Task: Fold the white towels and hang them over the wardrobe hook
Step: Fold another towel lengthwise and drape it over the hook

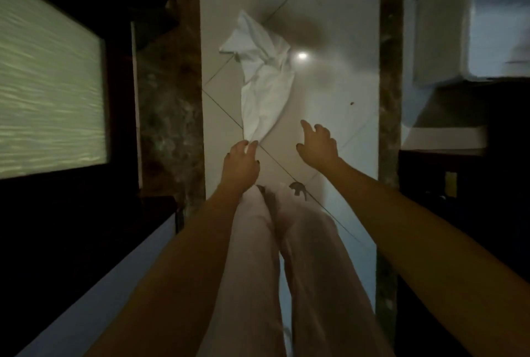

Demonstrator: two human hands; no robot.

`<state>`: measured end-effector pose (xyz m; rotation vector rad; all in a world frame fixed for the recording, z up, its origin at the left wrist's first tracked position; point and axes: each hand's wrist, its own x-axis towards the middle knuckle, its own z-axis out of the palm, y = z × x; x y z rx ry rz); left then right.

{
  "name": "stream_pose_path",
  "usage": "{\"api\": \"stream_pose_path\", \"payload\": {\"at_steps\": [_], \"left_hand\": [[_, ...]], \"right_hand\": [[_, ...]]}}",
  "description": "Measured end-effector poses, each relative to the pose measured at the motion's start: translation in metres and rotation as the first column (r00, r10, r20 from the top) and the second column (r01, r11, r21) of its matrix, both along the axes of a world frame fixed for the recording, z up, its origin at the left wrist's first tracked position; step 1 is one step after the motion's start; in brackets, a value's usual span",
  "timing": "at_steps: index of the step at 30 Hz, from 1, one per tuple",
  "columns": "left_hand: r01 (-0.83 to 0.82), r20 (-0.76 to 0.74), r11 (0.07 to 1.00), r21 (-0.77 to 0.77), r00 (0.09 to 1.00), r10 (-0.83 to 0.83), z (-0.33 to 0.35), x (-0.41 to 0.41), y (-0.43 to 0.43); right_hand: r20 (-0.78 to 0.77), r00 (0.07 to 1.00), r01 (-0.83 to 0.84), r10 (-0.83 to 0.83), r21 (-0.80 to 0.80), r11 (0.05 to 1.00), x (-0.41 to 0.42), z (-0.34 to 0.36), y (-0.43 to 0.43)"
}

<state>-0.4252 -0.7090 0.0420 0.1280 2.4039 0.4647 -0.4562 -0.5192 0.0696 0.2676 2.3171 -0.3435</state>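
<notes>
Left hand point(242, 161) pinched the near corner of the towel point(266, 93) between thumb and curled fingers. Right hand point(319, 147) held nothing; its fingers were spread loosely and the index finger point(305, 126) pointed forward, just right of the towel's lower end. The towel ran away from the left hand as a long, crumpled white strip that widened to a creased, peaked bunch at its far end. It lay over the floor point(338, 27), but whether it rested there or hung clear could not be told.

A yellow tag point(450, 183) on the dark unit at right was too dim to read. Motion blur smeared the green streaked panel point(48, 84) at left and the white cabinet point(441, 35) at right. A dark shape point(296, 187) at the trouser hems was hard to make out.

The floor was glossy white tile with thin diagonal joints, a lamp glare point(301, 55) and a mottled dark stone border point(169, 104). The trousers point(252, 256) were pale, soft and loose.
</notes>
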Motion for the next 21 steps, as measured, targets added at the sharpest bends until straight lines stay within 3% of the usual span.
{"api": "stream_pose_path", "payload": {"at_steps": [7, 12, 18, 21], "left_hand": [[-0.038, -0.018, 0.999, -0.027, 0.999, 0.037, -0.202, -0.030, 0.007], [0.010, -0.044, 0.994, -0.110, 0.999, -0.015, -0.309, -0.034, -0.005], [0.173, -0.071, 0.951, -0.257, 0.978, -0.197, -0.367, -0.041, -0.023], [0.095, -0.137, 0.987, -0.129, 0.984, -0.112, -0.363, -0.046, -0.019]], "right_hand": [[-0.042, 0.957, -0.284, 0.286, 0.043, 0.958, -0.042, -0.200, -0.001], [-0.090, 0.883, -0.459, 0.461, 0.044, 0.887, -0.068, -0.304, -0.024], [-0.101, 0.788, -0.598, 0.608, 0.109, 0.794, -0.083, -0.372, -0.054], [-0.120, 0.798, -0.581, 0.591, 0.108, 0.807, -0.081, -0.382, -0.061]]}}
